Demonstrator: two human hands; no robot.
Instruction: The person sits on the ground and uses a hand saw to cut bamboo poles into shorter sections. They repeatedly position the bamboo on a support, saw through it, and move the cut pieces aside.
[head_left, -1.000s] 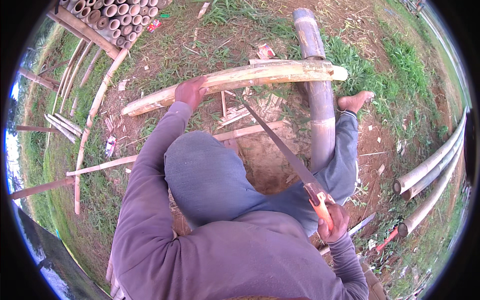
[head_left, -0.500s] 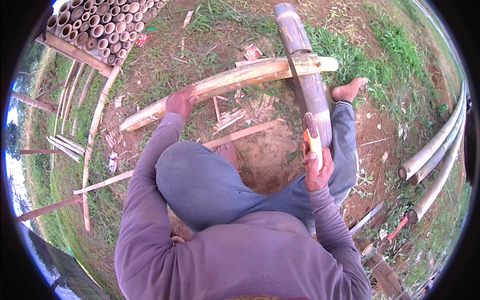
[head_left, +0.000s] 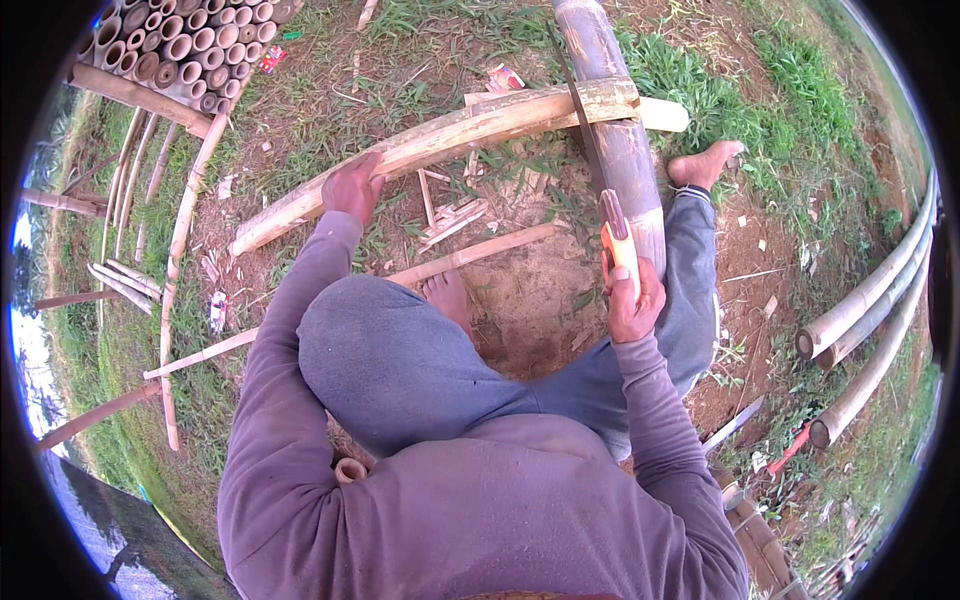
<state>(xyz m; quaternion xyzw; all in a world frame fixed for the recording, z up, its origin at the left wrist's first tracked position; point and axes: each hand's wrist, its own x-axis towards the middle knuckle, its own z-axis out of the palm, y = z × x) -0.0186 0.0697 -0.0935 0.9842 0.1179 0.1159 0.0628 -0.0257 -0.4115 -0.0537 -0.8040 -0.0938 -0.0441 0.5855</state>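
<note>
Split bamboo point(head_left: 440, 150) lying across thick log point(head_left: 620, 150), slanting down to the left over bare dirt. Left hand point(head_left: 352, 190) pressed down on its lower part, fingers curled over the edge. Right hand point(head_left: 632, 300) fisted round orange-handled saw point(head_left: 600, 160), blade resting on bamboo at the log. Bare foot point(head_left: 705, 165) beside log.

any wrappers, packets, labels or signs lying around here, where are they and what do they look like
Red and white wrapper: crumpled, on the dirt just above the split bamboo pole.
Red wrapper: small, beside the stacked bamboo tubes, top left.
Pale printed wrapper: flattened, on the grass at left, below that pole's lower end.
No signs or screens.
</note>
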